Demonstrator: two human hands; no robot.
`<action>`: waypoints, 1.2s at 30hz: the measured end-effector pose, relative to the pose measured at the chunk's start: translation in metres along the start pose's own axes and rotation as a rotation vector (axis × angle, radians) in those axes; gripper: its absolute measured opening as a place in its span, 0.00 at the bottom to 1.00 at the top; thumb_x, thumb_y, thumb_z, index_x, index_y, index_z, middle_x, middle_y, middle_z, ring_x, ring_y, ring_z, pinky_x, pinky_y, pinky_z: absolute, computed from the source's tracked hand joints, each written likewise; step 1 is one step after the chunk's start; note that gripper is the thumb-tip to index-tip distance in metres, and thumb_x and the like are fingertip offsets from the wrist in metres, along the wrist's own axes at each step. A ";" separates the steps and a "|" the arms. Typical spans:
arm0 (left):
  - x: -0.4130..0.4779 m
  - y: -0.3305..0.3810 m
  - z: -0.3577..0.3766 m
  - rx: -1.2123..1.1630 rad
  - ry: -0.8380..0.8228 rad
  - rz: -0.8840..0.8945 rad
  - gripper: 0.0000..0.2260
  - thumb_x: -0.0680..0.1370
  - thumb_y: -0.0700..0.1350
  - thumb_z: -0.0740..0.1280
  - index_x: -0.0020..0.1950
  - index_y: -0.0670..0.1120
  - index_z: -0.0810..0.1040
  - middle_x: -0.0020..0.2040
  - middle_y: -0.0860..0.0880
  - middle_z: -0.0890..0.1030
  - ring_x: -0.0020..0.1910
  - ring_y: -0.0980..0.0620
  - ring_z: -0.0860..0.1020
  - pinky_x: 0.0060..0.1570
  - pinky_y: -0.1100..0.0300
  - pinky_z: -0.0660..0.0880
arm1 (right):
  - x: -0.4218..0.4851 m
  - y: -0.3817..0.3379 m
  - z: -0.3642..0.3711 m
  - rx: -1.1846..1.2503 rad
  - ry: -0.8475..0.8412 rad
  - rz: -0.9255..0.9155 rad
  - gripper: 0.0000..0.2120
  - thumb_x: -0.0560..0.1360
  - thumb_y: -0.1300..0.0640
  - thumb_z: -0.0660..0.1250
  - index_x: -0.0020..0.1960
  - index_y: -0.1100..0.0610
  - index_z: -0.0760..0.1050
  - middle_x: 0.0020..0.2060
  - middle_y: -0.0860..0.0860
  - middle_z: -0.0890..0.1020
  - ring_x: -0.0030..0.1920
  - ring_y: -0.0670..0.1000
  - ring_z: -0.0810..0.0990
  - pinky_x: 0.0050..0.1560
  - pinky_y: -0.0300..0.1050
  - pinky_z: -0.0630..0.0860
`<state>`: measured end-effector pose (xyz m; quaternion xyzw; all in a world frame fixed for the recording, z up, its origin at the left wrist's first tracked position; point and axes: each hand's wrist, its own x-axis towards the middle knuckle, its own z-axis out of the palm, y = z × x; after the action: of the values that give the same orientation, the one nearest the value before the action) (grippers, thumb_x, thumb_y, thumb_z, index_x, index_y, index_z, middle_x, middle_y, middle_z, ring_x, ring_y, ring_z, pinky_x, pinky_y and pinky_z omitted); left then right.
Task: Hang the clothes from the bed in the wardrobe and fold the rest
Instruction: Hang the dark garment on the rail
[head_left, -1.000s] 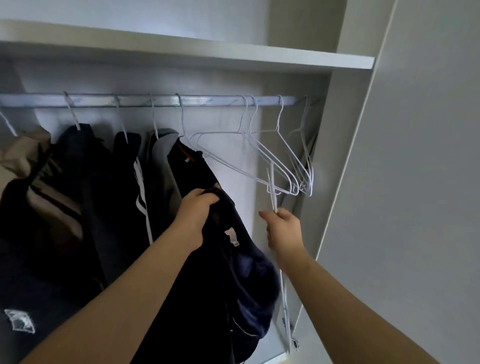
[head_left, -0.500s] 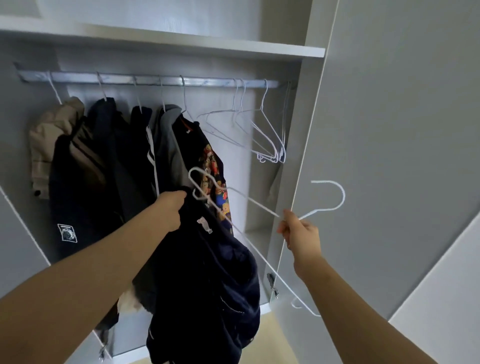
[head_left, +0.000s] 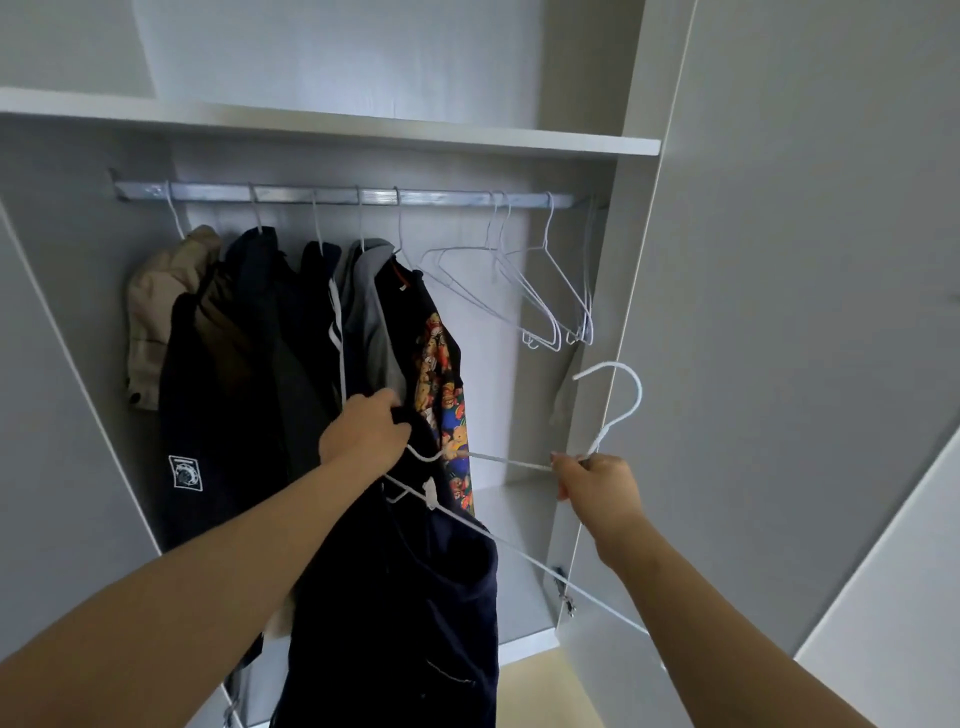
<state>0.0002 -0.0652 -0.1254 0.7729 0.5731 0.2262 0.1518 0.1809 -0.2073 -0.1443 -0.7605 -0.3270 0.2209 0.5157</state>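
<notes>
Nearest the camera, at about 7 o'clock, a dark navy fabric garment (head_left: 405, 597) is held up by the left hand (head_left: 363, 436), whose fingers are clenched round its upper edge just left of centre. The garment is seen hanging from that hand down to the bottom edge, in front of the open wardrobe, and a small white label is shown near its top. At 4 o'clock the right hand (head_left: 597, 483) is closed round the neck of a thin white wire clothes hanger (head_left: 509, 461), gripped just below the hook, which is pointed up toward 2 o'clock. The hanger's far shoulder is laid against the garment just beneath the left hand; whether it is inside the neck opening cannot be told. Its long bottom wire is slanted down toward 5 o'clock.

Farther back, a flat silver metal rail (head_left: 337, 196) is fixed across the wardrobe at 11 to 1 o'clock. A beige jacket (head_left: 156, 312), several dark coats (head_left: 223, 389), a grey top (head_left: 369, 301) and a black shirt with a bright cartoon print (head_left: 441, 374) are hung on it from 9 o'clock toward centre. A cluster of bare white wire hangers (head_left: 545, 306) is hung at 1 o'clock. A white shelf (head_left: 363, 130) is set above the rail at 12 o'clock, and the grey wardrobe door (head_left: 779, 312) is swung open at 3 o'clock
</notes>
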 end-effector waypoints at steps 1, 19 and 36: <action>-0.005 0.001 0.003 0.080 0.010 0.058 0.12 0.77 0.48 0.61 0.60 0.48 0.72 0.50 0.48 0.70 0.43 0.48 0.73 0.38 0.57 0.69 | -0.003 -0.002 0.005 -0.021 -0.011 -0.005 0.23 0.75 0.55 0.64 0.23 0.56 0.69 0.12 0.45 0.67 0.22 0.48 0.66 0.26 0.38 0.61; -0.067 0.032 0.005 0.202 0.311 0.797 0.16 0.71 0.50 0.70 0.60 0.54 0.79 0.55 0.46 0.75 0.58 0.44 0.72 0.63 0.48 0.63 | -0.023 -0.018 0.019 0.455 -0.020 0.014 0.20 0.73 0.53 0.66 0.24 0.58 0.73 0.18 0.47 0.72 0.18 0.42 0.67 0.24 0.36 0.66; -0.041 0.061 -0.005 -0.269 0.408 0.572 0.09 0.77 0.47 0.66 0.50 0.42 0.79 0.42 0.47 0.80 0.39 0.50 0.76 0.36 0.57 0.70 | -0.025 0.009 -0.003 -0.045 -0.121 -0.406 0.06 0.72 0.54 0.69 0.41 0.45 0.73 0.32 0.38 0.78 0.36 0.35 0.76 0.38 0.27 0.68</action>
<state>0.0377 -0.1221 -0.0987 0.8140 0.3178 0.4819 0.0653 0.1675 -0.2296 -0.1516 -0.6755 -0.5087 0.1505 0.5121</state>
